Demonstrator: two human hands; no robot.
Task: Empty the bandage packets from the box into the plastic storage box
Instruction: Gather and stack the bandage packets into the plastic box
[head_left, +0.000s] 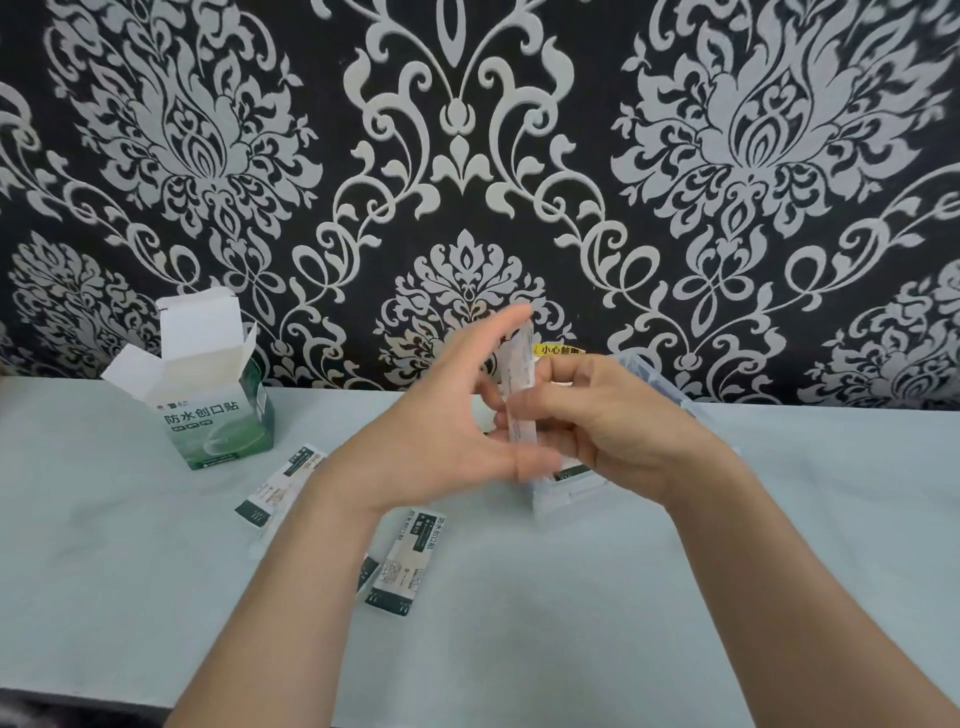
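The right hand (613, 426) curls its fingers round a small stack of packets (521, 384), held upright on edge between the two hands. The left hand (441, 421) stands against the stack's other side, fingers straight and pointing up, thumb low. Its fingertips are blurred, so how firmly it presses I cannot tell.

Just under and behind the right hand sits the clear storage box (563, 496), mostly hidden by that hand. The dark end of something flat shows at its near wall.

More bandage packets lie flat on the table (675, 623) around the left forearm. The far packet (280, 483) is left of the wrist and the near packet (405, 561) is right of the forearm. The corner of a third peeks out from under the arm.

The green box (213, 400) stands upright at the far left, top flaps open, well apart from the hands.

Behind everything is a black wall (467, 130) with a silver pattern. A yellow label (561, 351) shows just past the fingers.
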